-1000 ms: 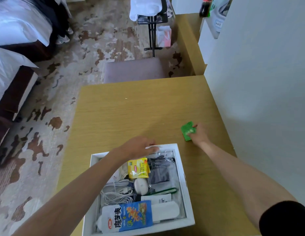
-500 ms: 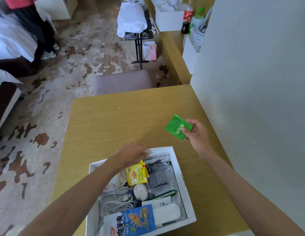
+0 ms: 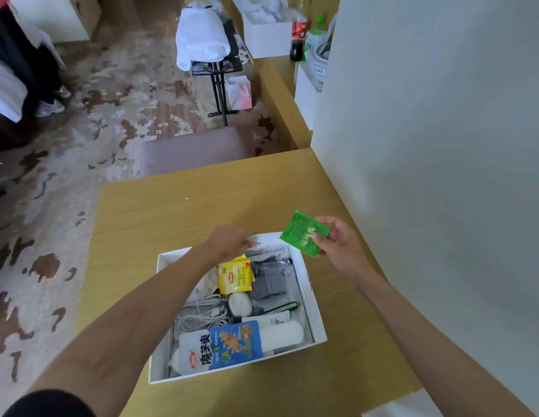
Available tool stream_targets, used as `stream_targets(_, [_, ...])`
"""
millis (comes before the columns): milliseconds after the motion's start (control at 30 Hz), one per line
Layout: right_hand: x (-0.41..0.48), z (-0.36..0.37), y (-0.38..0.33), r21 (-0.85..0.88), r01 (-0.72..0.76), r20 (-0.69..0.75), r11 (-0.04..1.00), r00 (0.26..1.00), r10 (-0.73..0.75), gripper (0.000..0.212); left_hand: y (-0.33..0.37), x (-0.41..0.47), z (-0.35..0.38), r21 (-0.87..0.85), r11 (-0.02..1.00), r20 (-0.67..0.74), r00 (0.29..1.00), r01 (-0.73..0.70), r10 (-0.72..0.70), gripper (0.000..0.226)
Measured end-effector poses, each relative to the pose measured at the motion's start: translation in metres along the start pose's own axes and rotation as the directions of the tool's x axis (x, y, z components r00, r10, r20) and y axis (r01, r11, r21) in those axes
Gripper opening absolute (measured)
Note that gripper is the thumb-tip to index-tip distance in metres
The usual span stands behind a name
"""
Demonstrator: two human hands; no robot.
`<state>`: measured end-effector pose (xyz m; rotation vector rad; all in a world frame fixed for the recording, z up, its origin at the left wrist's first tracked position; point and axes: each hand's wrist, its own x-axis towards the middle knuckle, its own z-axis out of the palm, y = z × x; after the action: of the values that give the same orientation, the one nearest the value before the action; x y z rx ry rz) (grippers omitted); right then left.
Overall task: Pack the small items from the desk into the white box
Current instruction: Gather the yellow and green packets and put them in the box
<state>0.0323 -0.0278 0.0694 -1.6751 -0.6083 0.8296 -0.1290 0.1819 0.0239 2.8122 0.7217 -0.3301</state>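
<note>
The white box (image 3: 312,299) sits on the wooden desk (image 3: 178,215) near its front edge, holding a yellow tea packet (image 3: 234,277), white cables (image 3: 202,314), a grey pouch (image 3: 269,282) and a blue-and-white snack bag (image 3: 223,346). My right hand (image 3: 340,245) pinches a small green sachet (image 3: 303,233) in the air, just above the box's far right corner. My left hand (image 3: 229,242) rests palm-down on the box's far rim, fingers curled over the edge.
A white wall (image 3: 428,176) runs close along the desk's right side. A mauve stool (image 3: 193,150) stands just beyond the desk's far edge. Farther back are a black stand with white towels (image 3: 202,40), a pink bag (image 3: 239,91) and bottles (image 3: 298,34) on a counter.
My right hand has lifted the green sachet off the desk and carried it toward the box's far right corner. My left hand has stayed on the box's far rim.
</note>
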Motion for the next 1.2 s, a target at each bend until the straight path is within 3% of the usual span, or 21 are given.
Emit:
stream_targets(333, [-0.009,0.018,-0.007,-0.238,0.07,0.163,0.969,0.986,-0.032,0.025,-0.028,-0.014,-0.017,-0.105,0.991,0.007,0.997,0.078,-0.077,0.034])
stream_targets(433, [-0.001,0.038,-0.005,-0.328,0.094,0.217,0.94,0.976,-0.022,0.025,-0.042,-0.05,-0.018,-0.153,0.982,-0.206,0.969,0.109,-0.139,0.028])
stream_targets(500, [0.005,0.056,-0.002,-0.412,0.124,0.255,0.903,0.967,-0.017,0.025,-0.05,-0.076,-0.013,-0.173,0.977,-0.382,0.906,0.121,-0.18,0.027])
stream_targets(567, [0.011,0.078,0.001,-0.482,0.172,0.284,0.859,0.958,-0.032,0.027,-0.057,-0.098,-0.006,-0.189,0.97,-0.461,0.858,0.155,-0.227,0.029])
stream_targets(733, [0.021,0.127,0.004,-0.525,0.233,0.341,0.819,0.939,-0.049,0.03,-0.066,-0.144,0.014,-0.332,0.895,-0.38,0.826,0.297,-0.415,0.061])
stream_targets(833, [0.022,0.135,0.009,-0.557,0.198,0.264,0.807,0.963,-0.054,0.029,-0.068,-0.161,0.025,-0.416,0.831,-0.283,0.816,0.369,-0.504,0.074])
stream_targets(967, [0.004,0.124,0.01,-0.529,0.193,0.066,0.826,0.98,-0.187,0.023,-0.069,-0.168,0.033,-0.51,0.738,-0.073,0.832,0.442,-0.549,0.067])
stream_targets(1100, [-0.027,0.097,0.017,-0.612,0.27,-0.094,0.743,0.908,-0.407,0.031,-0.063,-0.165,0.031,-0.639,0.655,0.009,0.855,0.404,-0.518,0.052])
stream_targets(1167, [-0.035,0.081,0.024,-0.72,0.168,-0.151,0.673,0.909,-0.388,0.049,-0.06,-0.163,0.032,-0.658,0.645,0.009,0.861,0.388,-0.509,0.05])
stream_targets(1200, [-0.037,0.075,0.028,-0.732,0.08,-0.167,0.676,0.942,-0.292,0.058,-0.06,-0.162,0.034,-0.656,0.647,0.01,0.862,0.388,-0.506,0.049])
